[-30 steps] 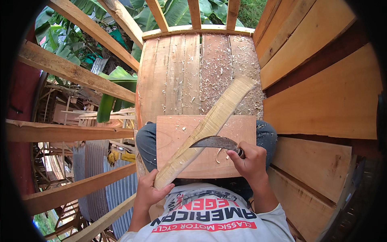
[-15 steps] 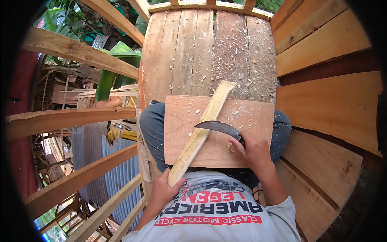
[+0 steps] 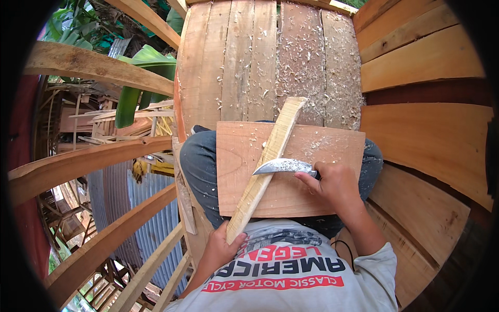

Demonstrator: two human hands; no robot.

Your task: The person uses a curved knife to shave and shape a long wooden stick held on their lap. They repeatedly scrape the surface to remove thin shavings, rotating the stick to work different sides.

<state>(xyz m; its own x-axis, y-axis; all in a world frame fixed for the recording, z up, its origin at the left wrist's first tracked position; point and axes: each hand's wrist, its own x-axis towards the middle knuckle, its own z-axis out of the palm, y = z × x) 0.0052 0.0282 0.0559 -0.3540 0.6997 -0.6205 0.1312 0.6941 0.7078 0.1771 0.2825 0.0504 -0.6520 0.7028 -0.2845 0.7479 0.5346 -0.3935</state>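
A long, pale strip of wood [image 3: 267, 156] slants across a flat wooden board [image 3: 322, 200] that rests on my lap. My left hand [image 3: 223, 245] is closed around the strip's near end, close to my shirt. In my right hand [image 3: 335, 184] is the dark handle of a curved knife [image 3: 283, 166]. The blade lies across the middle of the strip, its tip pointing left and its speckled, shiny side showing. Small wood chips are scattered on the board.
Curly shavings cover the plank floor [image 3: 249, 67] ahead, thickest on the right. Open wooden rails [image 3: 99, 67] run along the left, with corrugated metal sheets [image 3: 156, 203] and banana leaves [image 3: 150, 60] beyond. Plank walls [image 3: 426, 140] stand on the right.
The knife has rolled, so its dark blade now shows a bright, speckled side. My right hand and the knife sit slightly farther right in view. Both hands keep their hold.
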